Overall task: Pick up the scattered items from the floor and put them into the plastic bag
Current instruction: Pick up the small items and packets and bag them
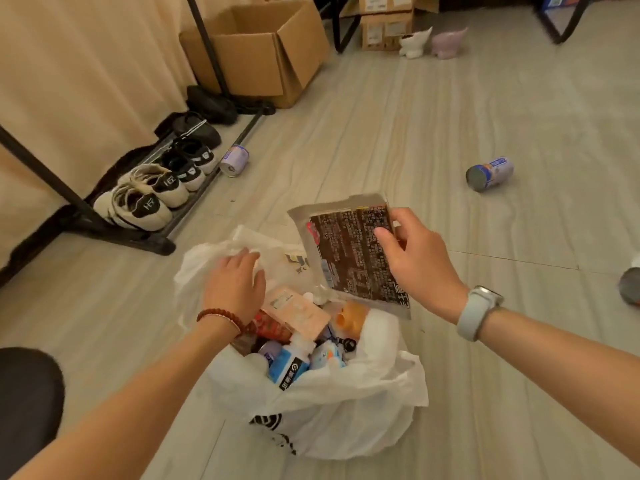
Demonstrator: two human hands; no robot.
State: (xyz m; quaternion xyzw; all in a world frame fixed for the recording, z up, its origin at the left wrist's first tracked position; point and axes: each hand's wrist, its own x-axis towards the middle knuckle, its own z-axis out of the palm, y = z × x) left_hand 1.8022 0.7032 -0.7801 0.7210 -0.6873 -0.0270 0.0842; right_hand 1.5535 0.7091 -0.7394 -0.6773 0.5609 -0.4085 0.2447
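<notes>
A white plastic bag (346, 403) stands open on the floor, holding several packets and small cartons. My left hand (235, 282) grips the bag's far rim and holds it open. My right hand (415, 261) holds a flat silver-edged packet (349, 251) with dark printed text, tilted just above the bag's mouth. Three cans lie on the floor: a pale purple can (235, 160) by the shoe rack, a blue and white can (489, 173) to the right, and a can (630, 285) cut off at the right edge.
A black clothes rack base (114, 233) with several shoes runs along the curtain at left. An open cardboard box (263, 53) stands at the back, with two small ceramic pots (433, 43) beside stacked boxes. A dark round seat (27, 400) is at lower left.
</notes>
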